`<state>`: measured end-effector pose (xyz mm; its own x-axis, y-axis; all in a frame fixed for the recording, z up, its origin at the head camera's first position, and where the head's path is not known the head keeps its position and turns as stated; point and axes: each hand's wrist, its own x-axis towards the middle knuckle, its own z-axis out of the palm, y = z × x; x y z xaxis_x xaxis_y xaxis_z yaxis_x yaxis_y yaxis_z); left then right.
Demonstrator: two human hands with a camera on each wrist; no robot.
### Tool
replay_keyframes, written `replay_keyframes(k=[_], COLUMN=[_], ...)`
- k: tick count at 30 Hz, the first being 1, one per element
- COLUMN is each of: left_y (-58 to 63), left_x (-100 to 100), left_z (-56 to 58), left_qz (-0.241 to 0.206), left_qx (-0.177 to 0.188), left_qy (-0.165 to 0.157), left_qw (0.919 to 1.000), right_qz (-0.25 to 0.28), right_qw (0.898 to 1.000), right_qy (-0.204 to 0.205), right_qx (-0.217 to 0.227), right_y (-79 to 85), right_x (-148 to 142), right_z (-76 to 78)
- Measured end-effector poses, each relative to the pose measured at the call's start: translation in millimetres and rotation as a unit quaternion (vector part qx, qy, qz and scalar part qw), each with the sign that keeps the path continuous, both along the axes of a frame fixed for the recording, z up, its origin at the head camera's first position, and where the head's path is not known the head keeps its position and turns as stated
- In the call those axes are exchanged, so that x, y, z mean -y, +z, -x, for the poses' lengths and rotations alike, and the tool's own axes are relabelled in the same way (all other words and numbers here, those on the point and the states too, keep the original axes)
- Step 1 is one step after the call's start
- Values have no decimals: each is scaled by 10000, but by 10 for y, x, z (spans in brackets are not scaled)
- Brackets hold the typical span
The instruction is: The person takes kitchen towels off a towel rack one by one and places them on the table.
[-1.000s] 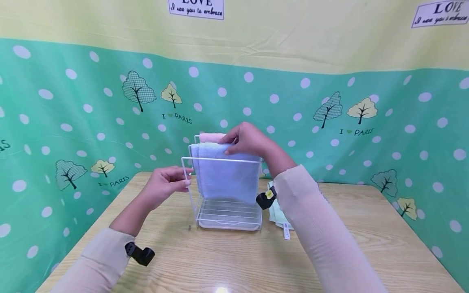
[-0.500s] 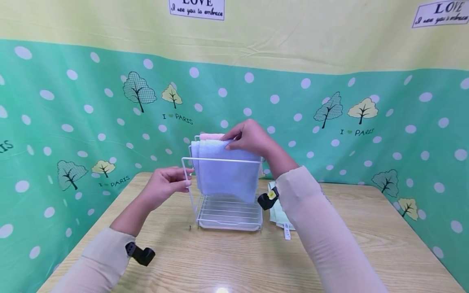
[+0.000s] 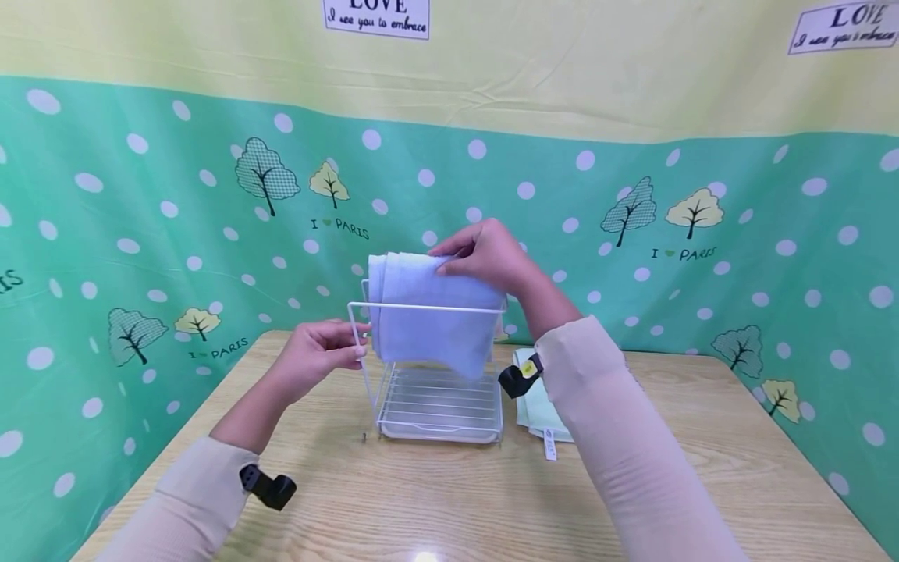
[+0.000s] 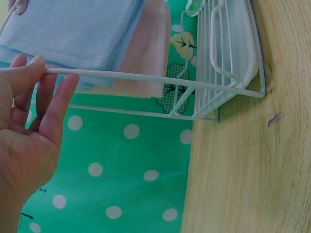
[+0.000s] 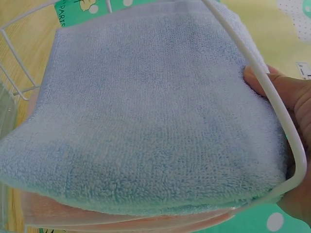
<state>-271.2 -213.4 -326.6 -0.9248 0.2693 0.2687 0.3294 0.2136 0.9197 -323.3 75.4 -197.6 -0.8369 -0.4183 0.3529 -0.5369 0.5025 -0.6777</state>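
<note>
A white wire rack (image 3: pixel 441 428) with a tray at its base stands on the table. With thumb and fingers, my left hand (image 3: pixel 319 355) holds the rack's front left upright. My right hand (image 3: pixel 488 254) pinches the top edge of a folded light blue towel (image 3: pixel 435 328), which hangs behind the front rail, its lower right corner drooping. In the left wrist view a pink towel (image 4: pixel 146 53) hangs behind the blue one; the head view hides it. The right wrist view shows my thumb (image 5: pixel 257 80) on the blue terry cloth.
A folded pale green towel (image 3: pixel 537 406) with a white label (image 3: pixel 549 445) lies right of the rack, partly behind my right forearm. A printed curtain (image 3: pixel 534 164) rises behind the wooden table (image 3: pixel 393 499).
My right hand has raised the blue towel, so its top stands higher and now covers the pink one in the head view. The left hand stays on the rack.
</note>
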Motion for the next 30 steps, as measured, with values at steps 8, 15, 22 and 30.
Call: replay_keyframes(k=[8, 15, 22, 30], left_y=[-6, -5, 1, -1], left_x=[4, 5, 6, -1], left_z=[-1, -3, -7, 3], left_qz=[-73, -82, -91, -88], left_qx=[-56, -59, -70, -111], left_qy=[-72, -81, -65, -65], left_qw=[9999, 9999, 9999, 9999], right_qz=[331, 660, 882, 1271], right_qw=[9994, 9976, 9959, 9913], right_qy=[70, 104, -91, -276], right_qx=[-22, -205, -197, -218], right_y=[53, 118, 214, 319], right_x=[-52, -86, -130, -210], right_z=[-38, -62, -94, -130])
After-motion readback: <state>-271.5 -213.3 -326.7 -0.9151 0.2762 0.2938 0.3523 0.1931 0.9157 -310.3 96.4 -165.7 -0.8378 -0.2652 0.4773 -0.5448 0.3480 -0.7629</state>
